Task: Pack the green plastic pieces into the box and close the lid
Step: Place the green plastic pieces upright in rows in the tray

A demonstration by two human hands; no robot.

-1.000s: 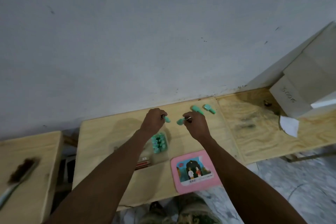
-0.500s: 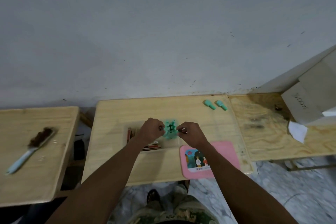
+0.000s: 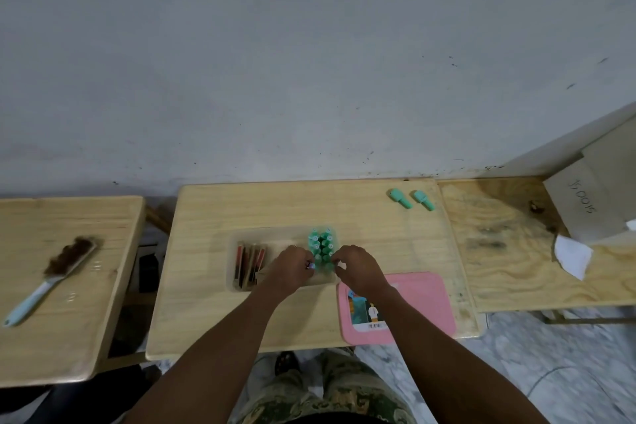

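Green pieces are seen packed in rows in the rt compartment of the clear box, mid desk. The left hand and right hand are set at the cluster's near end, fingers curled. Whether either grip is clamped on a piece can't be told. Two loose pieces are seen lying by the far rt corner, well apart from the box. The pink lid is laid just beside the box, partly under the rt forearm.

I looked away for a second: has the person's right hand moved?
Yes. The right hand came back toward the person, from beside the two loose green plastic pieces to the clear plastic box.
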